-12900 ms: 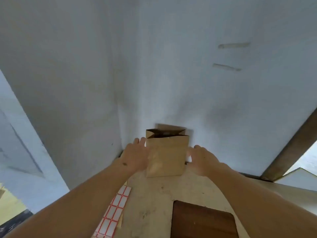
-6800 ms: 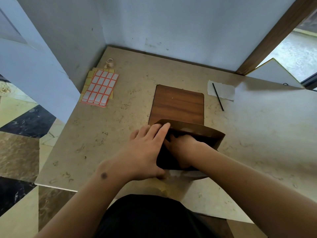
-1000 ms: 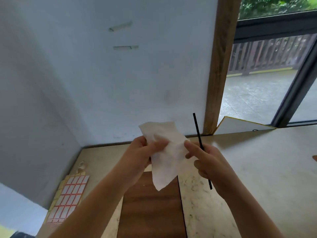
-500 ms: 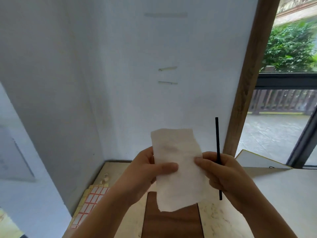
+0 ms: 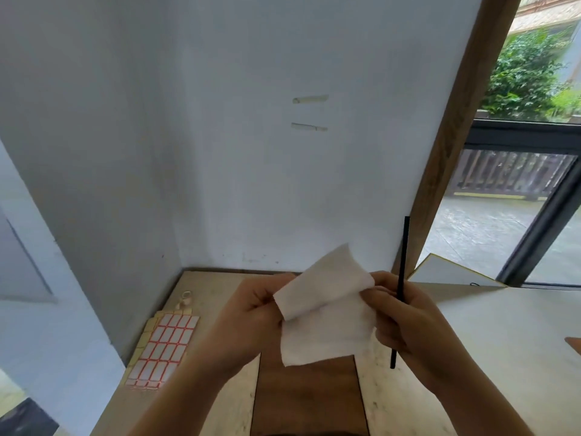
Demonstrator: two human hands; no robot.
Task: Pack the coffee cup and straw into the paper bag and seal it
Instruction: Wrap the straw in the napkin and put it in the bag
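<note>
Both hands are raised above the table and share a white paper napkin (image 5: pixel 327 313). My left hand (image 5: pixel 251 313) pinches its left edge, and the top part of the napkin is folded over toward me. My right hand (image 5: pixel 405 319) pinches the right edge and also grips a thin black straw (image 5: pixel 403 253), which stands almost upright and sticks out above and below the fist. Neither the paper bag nor the coffee cup is in view.
A dark wooden board (image 5: pixel 308 398) lies on the beige stone table (image 5: pixel 490 341) below my hands. Sheets of red-bordered labels (image 5: pixel 163 347) and a small tape roll (image 5: pixel 185 298) lie at the left by the wall. A white panel (image 5: pixel 446 272) leans at the back right.
The top of the napkin has been folded down toward me since half a second ago. Both hands stayed raised, and the straw remains in my right hand.
</note>
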